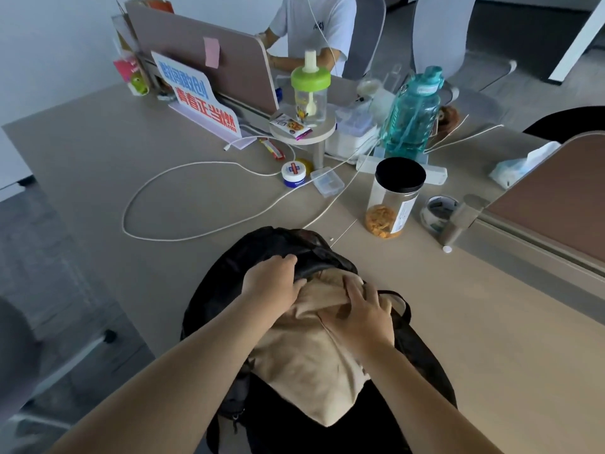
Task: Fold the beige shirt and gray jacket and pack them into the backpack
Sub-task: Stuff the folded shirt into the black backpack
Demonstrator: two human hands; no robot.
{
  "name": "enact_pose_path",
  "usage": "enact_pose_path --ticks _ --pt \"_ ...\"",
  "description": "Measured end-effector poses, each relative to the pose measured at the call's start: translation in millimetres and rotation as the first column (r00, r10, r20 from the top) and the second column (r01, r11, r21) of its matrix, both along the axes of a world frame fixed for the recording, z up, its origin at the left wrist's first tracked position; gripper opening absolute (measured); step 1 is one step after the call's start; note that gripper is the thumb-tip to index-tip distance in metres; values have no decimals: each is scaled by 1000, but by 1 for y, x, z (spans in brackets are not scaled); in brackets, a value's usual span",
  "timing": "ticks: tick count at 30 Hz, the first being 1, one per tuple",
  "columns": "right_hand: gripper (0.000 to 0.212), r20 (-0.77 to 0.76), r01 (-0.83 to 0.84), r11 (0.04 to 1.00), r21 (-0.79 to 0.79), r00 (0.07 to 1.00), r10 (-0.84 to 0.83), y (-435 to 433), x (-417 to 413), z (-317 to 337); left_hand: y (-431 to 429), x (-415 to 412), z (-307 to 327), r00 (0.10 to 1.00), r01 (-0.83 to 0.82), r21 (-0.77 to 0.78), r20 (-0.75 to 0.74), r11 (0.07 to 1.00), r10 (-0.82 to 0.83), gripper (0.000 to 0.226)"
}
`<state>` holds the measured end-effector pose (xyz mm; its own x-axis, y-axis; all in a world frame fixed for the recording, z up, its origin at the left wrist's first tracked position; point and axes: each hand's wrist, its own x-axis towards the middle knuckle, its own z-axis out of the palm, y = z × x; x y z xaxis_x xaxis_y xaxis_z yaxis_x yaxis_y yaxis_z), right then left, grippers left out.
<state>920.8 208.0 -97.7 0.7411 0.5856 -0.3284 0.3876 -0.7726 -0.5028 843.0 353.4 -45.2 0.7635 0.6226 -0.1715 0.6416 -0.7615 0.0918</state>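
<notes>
2 hands, L [271, 283] grips backpack [226, 290], R [365, 314] presses shirt [304, 365]

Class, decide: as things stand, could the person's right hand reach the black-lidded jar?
Probably yes. The jar stands on bare desk ahead of the right hand with nothing standing between, though that hand presses the beige shirt into the backpack.

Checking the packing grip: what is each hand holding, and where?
Left hand grips the black fabric backpack by its opening's upper rim. Right hand holds nothing; its fingers press the beige cloth shirt into it.
</notes>
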Motion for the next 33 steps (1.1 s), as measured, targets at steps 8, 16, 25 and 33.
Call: enact_pose_path --ticks 8,16,25,33 --pt "20 122 -93 947 309 991 58 23 -8 -22 6 29 -5 970 79 -301 244 950 -4 42" --pt "29 204 5 989 148 978 -35 54 33 -45 9 19 17 961 76 -440 272 895 51 24" --pt "71 262 -56 989 -136 961 90 45 -37 9 7 -32 28 999 4 -242 47 970 8 74" --pt "81 162 -669 636 -385 629 760 31 -90 -29 18 -36 21 820 -264 -219 462 939 338 29"
